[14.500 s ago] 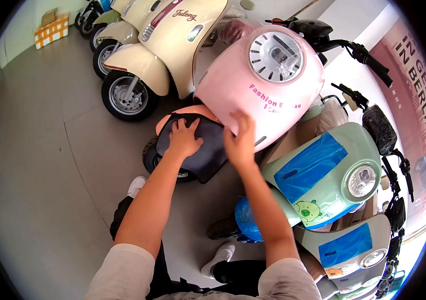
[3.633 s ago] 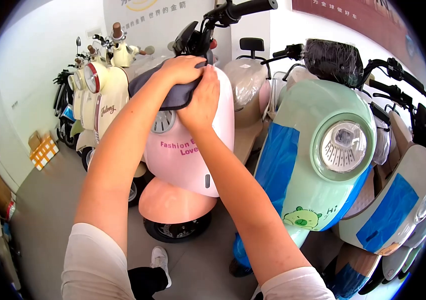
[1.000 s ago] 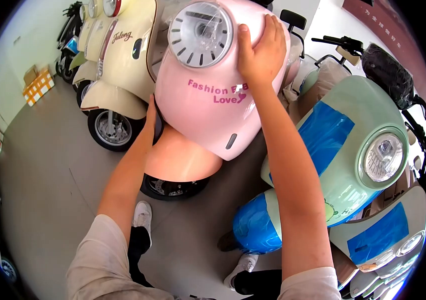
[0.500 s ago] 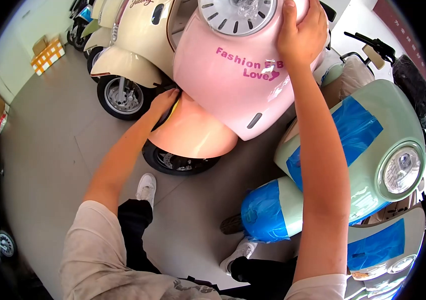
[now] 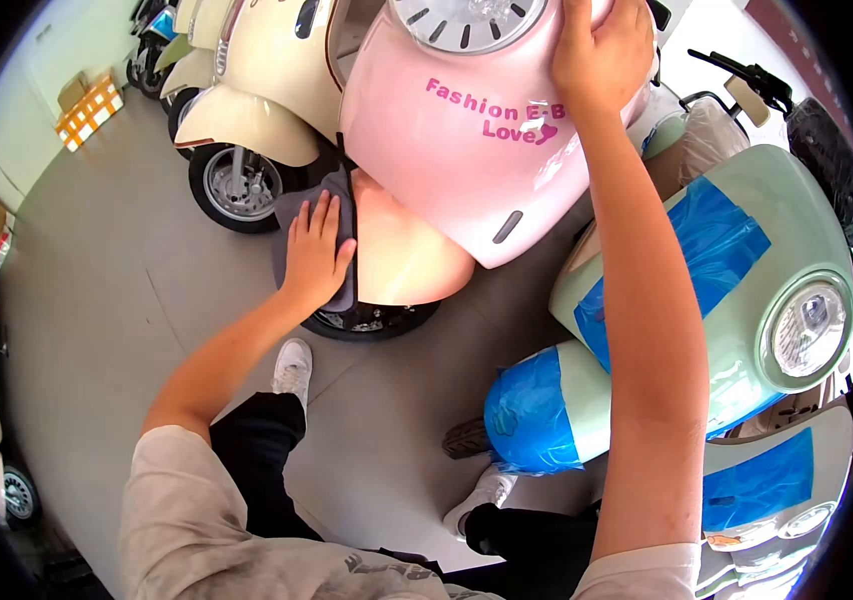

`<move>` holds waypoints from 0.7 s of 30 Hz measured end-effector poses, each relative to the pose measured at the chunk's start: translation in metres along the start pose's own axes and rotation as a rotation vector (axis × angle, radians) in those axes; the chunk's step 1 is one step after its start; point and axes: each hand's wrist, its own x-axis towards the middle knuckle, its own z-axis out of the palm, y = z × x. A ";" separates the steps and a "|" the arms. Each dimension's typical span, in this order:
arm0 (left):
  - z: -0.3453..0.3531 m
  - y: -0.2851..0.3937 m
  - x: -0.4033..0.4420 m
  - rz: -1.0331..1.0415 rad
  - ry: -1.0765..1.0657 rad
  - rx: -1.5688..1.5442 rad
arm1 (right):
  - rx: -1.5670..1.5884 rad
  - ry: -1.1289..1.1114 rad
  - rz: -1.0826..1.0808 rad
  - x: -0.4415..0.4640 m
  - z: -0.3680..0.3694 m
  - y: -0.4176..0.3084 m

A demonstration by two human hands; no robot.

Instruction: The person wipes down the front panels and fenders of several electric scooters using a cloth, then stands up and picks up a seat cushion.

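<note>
My left hand [image 5: 316, 255] lies flat, its fingers stretched out over a dark grey cloth [image 5: 291, 215]. The cloth covers the left side of a peach front fender [image 5: 411, 250] and hangs over its edge. Beneath the fender shows a black front wheel [image 5: 376, 322]. My right hand [image 5: 606, 60] rests on the upper right of the pink scooter [image 5: 456, 165], thumb apart from the fingers; some fingertips pass out of the picture. Purple lettering and a clear round headlight [image 5: 471, 15] mark the scooter's front.
A cream scooter [image 5: 266, 80] stands at the left. To the right is a mint-green scooter [image 5: 686, 290] with blue film on its body and fender. Another film-covered scooter [image 5: 771, 480] is below it. An orange-and-white box [image 5: 89, 112] sits by the far wall.
My left hand has come from the fender's far left edge onto its left side, and the grey cloth now shows spread under it. My right hand stays on the pink scooter.
</note>
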 end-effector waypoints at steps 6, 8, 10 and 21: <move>-0.013 0.054 -0.006 0.259 -0.122 0.060 | 0.011 0.016 -0.020 0.001 -0.001 -0.001; -0.004 0.066 -0.002 0.279 -0.083 0.063 | 0.014 0.000 -0.015 0.001 -0.002 -0.003; -0.001 0.061 0.004 0.298 -0.073 0.072 | 0.014 -0.015 -0.004 0.002 -0.003 -0.003; 0.000 -0.013 0.062 0.072 0.021 -0.281 | 0.020 -0.018 -0.036 -0.001 0.002 0.003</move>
